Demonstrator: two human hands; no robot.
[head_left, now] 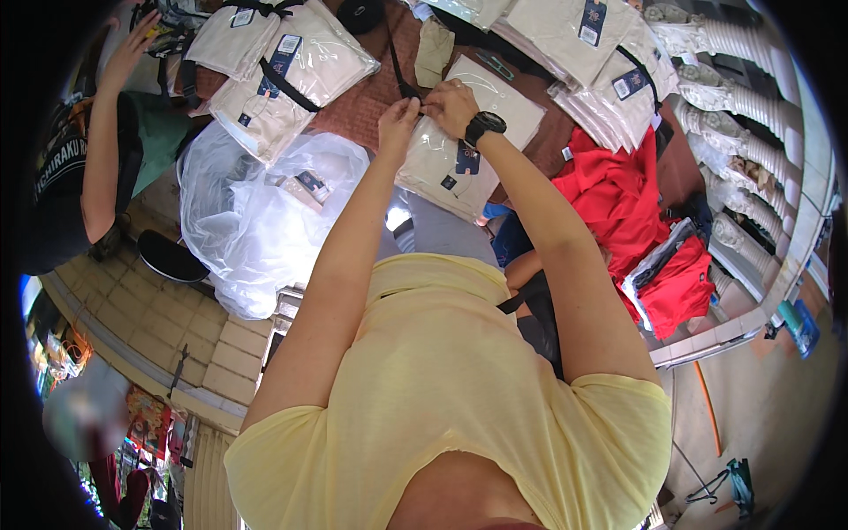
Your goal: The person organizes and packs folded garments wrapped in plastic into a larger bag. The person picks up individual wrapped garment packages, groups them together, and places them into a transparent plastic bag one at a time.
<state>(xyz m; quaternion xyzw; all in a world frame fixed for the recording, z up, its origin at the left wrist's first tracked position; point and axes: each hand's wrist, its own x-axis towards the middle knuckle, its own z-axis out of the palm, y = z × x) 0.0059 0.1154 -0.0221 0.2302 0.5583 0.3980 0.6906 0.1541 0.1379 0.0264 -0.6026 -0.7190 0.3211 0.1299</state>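
Observation:
A stack of folded cream garments in clear plastic (508, 110) lies in front of me, with dark blue tags on it. Above its left side, my left hand (400, 125) and my right hand (454, 108) meet, fingertips pinched together on a thin black strap (405, 87). From there the strap runs up and away toward a black roll (360, 14) at the far edge. A dark watch (483, 128) sits on my right wrist. Just beyond my right hand lies a crumpled beige piece (434, 53), and next to it a small green tool (495, 64).
Strapped garment bundles lie at the far left (305, 66) and far right (609, 84). A large clear plastic bag (212, 203) bulges at left; red cloth (609, 190) is heaped at right beside white balusters (742, 102). Another person's arm (102, 150) reaches in at far left.

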